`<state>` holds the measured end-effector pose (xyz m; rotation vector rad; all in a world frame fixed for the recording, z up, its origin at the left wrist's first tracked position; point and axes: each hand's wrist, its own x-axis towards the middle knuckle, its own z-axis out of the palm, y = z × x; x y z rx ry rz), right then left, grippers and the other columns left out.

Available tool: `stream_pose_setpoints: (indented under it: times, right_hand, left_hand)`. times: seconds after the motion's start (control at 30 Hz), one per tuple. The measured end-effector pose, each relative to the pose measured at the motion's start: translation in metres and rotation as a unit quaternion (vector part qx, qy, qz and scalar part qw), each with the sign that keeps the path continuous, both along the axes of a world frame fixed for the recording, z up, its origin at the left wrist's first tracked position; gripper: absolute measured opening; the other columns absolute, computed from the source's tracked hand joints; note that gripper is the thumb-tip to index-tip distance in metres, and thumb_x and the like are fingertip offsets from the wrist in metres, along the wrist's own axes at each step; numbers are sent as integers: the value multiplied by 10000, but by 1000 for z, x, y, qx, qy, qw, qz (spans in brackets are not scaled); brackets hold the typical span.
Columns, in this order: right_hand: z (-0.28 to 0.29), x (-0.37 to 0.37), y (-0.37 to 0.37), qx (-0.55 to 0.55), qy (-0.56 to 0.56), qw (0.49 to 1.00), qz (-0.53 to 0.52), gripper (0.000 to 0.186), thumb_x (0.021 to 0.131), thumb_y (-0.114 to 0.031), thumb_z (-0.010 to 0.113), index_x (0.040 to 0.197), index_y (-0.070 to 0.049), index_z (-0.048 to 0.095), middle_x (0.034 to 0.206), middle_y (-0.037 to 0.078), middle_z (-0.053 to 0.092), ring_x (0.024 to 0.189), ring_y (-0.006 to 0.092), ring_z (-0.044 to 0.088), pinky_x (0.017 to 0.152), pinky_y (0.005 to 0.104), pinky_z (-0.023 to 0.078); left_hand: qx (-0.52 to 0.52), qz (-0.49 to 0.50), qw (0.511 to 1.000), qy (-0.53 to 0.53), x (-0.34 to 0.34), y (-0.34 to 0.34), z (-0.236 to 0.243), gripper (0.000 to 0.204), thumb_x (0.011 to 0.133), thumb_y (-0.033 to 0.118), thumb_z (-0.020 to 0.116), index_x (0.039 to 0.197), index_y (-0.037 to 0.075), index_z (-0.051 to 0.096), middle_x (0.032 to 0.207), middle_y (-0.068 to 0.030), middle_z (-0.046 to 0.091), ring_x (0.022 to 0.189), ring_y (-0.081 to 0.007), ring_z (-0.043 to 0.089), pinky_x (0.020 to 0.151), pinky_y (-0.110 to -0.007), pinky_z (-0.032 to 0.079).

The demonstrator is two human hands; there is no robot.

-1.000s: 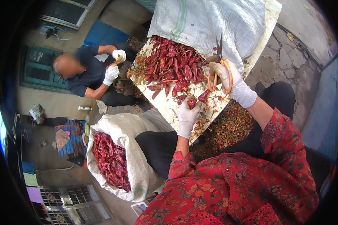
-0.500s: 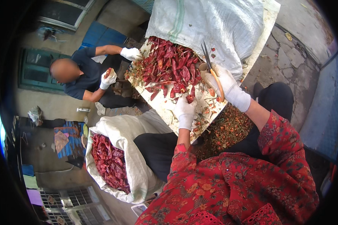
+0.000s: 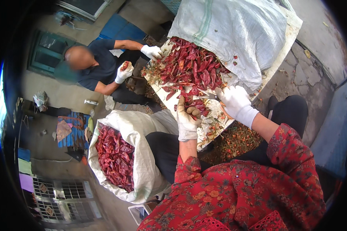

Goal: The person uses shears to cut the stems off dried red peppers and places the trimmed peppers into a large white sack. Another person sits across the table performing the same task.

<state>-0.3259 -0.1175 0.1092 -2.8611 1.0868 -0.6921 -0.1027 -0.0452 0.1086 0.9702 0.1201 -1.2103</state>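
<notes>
One gloved hand (image 3: 237, 102), the right, holds scissors (image 3: 210, 96) near dried red peppers (image 3: 194, 63).

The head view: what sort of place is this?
Probably an outdoor yard used for work, judging by the cracked paving, the green-framed window and the board heaped with red peppers.

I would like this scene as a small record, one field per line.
left hand: gloved, at red dried peppers; exact grip unclear
right hand: gloved, gripping orange-handled scissors
table: pepper pile against a white woven sheet
open sack: left of the person, filled with red peppers
co-worker: one gloved hand holding something red
</notes>
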Motion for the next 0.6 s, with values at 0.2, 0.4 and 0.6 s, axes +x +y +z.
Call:
stream_pose_setpoints:
  times: [0.2, 0.4, 0.6]
  right_hand:
    - [-5, 5, -3, -108, -61, 992, 2, 507, 841, -229, 655, 1301, -27, 593, 859, 68, 652, 825, 256, 658, 632, 421, 511]
    - [19, 1, -1, 76, -64, 994, 52, 347, 879, -263, 641, 1158, -57, 623, 763, 105, 669, 702, 295, 686, 601, 455, 525]
    - [11, -6, -4, 290, -135, 936, 150, 309, 967, -364, 627, 1027, -62, 654, 735, 184, 665, 666, 343, 689, 603, 456, 531]
  left_hand:
    - [-12, 33, 998, 46, -51, -5, 23, 241, 955, 422, 728, 930, 196, 650, 556, 91, 448, 440, -64, 371, 411, -223, 318]
    - [-72, 39, 995, 54, -60, 0, 27, 189, 966, 311, 710, 1004, 132, 666, 784, 22, 662, 500, -78, 472, 430, -247, 410]
    - [-111, -61, 989, 76, -52, 7, 30, 132, 943, 238, 686, 842, 163, 643, 623, 48, 554, 472, -89, 423, 422, -239, 376]
